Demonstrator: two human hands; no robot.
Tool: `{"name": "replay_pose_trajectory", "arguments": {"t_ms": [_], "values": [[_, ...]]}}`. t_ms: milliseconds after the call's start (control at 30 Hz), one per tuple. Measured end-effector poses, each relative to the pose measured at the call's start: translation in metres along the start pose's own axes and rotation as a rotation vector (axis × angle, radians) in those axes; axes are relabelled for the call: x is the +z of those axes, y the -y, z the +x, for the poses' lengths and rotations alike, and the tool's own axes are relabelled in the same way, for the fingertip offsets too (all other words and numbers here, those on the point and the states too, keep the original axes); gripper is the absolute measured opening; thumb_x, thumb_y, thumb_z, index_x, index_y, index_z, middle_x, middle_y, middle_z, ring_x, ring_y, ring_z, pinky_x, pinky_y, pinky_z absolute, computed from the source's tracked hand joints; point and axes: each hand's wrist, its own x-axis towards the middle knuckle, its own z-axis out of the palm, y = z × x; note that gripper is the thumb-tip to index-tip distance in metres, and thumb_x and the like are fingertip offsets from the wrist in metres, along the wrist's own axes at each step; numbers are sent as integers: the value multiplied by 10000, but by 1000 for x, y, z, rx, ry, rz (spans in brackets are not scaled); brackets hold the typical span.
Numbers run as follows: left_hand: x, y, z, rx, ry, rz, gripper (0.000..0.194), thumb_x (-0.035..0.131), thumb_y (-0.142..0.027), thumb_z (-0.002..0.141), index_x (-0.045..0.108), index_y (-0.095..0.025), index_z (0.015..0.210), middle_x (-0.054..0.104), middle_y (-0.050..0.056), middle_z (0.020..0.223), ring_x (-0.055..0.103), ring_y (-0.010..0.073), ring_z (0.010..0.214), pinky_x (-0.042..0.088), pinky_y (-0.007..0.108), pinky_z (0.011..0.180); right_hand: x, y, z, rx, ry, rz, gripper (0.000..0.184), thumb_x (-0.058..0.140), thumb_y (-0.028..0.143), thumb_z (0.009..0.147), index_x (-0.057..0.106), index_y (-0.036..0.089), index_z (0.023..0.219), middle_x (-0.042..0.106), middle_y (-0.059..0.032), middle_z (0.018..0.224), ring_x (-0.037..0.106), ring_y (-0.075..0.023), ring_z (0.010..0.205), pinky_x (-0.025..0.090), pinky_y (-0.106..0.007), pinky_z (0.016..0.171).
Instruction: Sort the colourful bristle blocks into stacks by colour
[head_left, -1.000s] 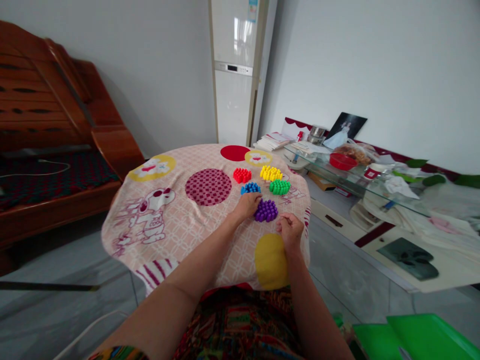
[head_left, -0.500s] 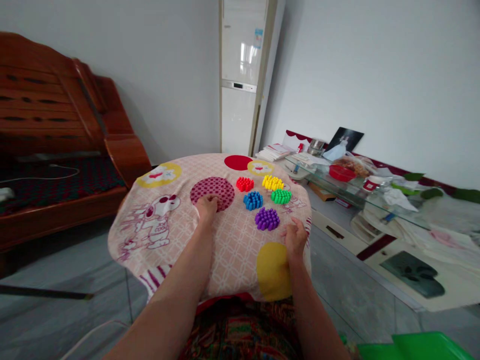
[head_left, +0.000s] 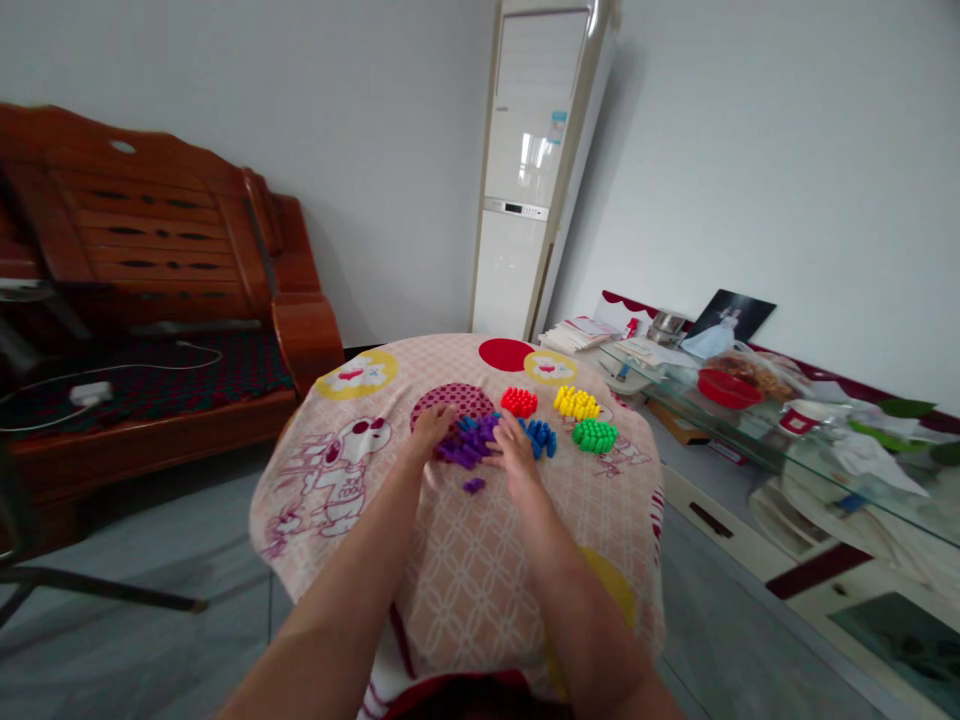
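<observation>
Small plastic pegs lie in piles sorted by colour on a table under a pink cartoon-print cloth point(head_left: 352, 470). My left hand point(head_left: 430, 432) and my right hand point(head_left: 514, 446) rest on either side of the purple pile point(head_left: 466, 443), which is spread out between them. Fingers of both hands lie flat and touch the purple pegs. One purple peg point(head_left: 473, 485) lies apart, just in front of the pile. The blue pile point(head_left: 541, 436) sits right beside my right hand. Red point(head_left: 519, 402), yellow point(head_left: 576, 403) and green point(head_left: 595, 435) piles lie farther back.
A wooden sofa point(head_left: 157, 300) stands at the left with a white charger on its seat. A tall white air conditioner point(head_left: 529, 180) stands in the corner. A low glass table point(head_left: 757, 430) at the right carries papers, a red bowl and a framed photo.
The purple pile moved left across the cloth and spread out. My right hand left the cloth's near edge and came to the pile; my left hand stayed near the checked circle. The camera tilted up.
</observation>
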Motion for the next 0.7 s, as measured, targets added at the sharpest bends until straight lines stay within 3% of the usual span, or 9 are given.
{"name": "replay_pose_trajectory", "arguments": {"t_ms": [67, 133, 167, 267, 333, 400, 467, 567, 700], "values": [[-8, 2, 6, 27, 18, 68, 412, 472, -467, 908, 728, -165, 1024, 750, 111, 920, 691, 256, 928, 553, 368, 814, 11, 3, 13, -81, 137, -21, 724, 655, 556, 776, 494, 305, 1436, 453, -93, 1527, 707, -213, 882, 612, -316, 601], [-14, 3, 10, 77, 66, 151, 446, 495, -494, 885, 706, -172, 1111, 741, 113, 1067, 669, 271, 1038, 533, 382, 894, -3, 7, 22, -177, 125, -124, 716, 658, 570, 764, 530, 284, 1408, 524, -98, 1468, 704, -230, 902, 616, -340, 644], [-16, 3, 10, 110, 101, 195, 477, 534, -503, 856, 687, -174, 1164, 724, 115, 1140, 653, 282, 1087, 519, 391, 935, -19, 10, 25, -233, 51, -198, 700, 654, 559, 763, 552, 263, 1389, 579, -103, 1408, 699, -239, 920, 615, -353, 676], [-14, 0, 8, 225, 239, 338, 668, 682, -500, 725, 612, -176, 1305, 631, 132, 1337, 569, 323, 1247, 443, 421, 1061, -86, 20, 36, -392, -419, -453, 618, 569, 514, 797, 626, 141, 1286, 662, -157, 1260, 660, -280, 1047, 572, -404, 859], [-8, -4, 3, 278, 314, 435, 798, 748, -486, 650, 566, -186, 1366, 548, 146, 1434, 465, 362, 1358, 379, 455, 1124, -132, 26, 43, -394, -695, -671, 561, 488, 459, 836, 641, 127, 1261, 660, -173, 1253, 624, -302, 1114, 544, -422, 891], [2, -6, -1, 292, 343, 522, 862, 782, -467, 611, 541, -206, 1396, 472, 151, 1498, 384, 399, 1412, 349, 492, 1141, -166, 30, 50, -346, -763, -806, 475, 467, 421, 853, 692, 158, 1179, 686, -168, 1192, 618, -311, 1115, 533, -419, 873], [11, -8, -2, 289, 309, 588, 817, 774, -413, 628, 549, -208, 1386, 449, 157, 1509, 389, 416, 1401, 363, 502, 1128, -182, 29, 58, -309, -768, -843, 417, 479, 405, 848, 727, 180, 1096, 709, -167, 1126, 626, -313, 1086, 526, -409, 855], [17, -5, 5, 280, 198, 657, 623, 696, -283, 699, 600, -187, 1306, 531, 160, 1420, 472, 385, 1336, 392, 475, 1107, -173, 19, 72, -265, -743, -842, 429, 537, 420, 795, 730, 158, 1074, 730, -163, 1056, 648, -310, 1029, 518, -413, 882], [5, 5, 26, 205, 51, 674, 473, 615, -263, 785, 622, -152, 1244, 618, 166, 1301, 528, 333, 1282, 402, 436, 1101, -115, -5, 82, -280, -474, -675, 502, 588, 476, 755, 715, 155, 1120, 718, -142, 1158, 643, -288, 1087, 478, -438, 996]]}}
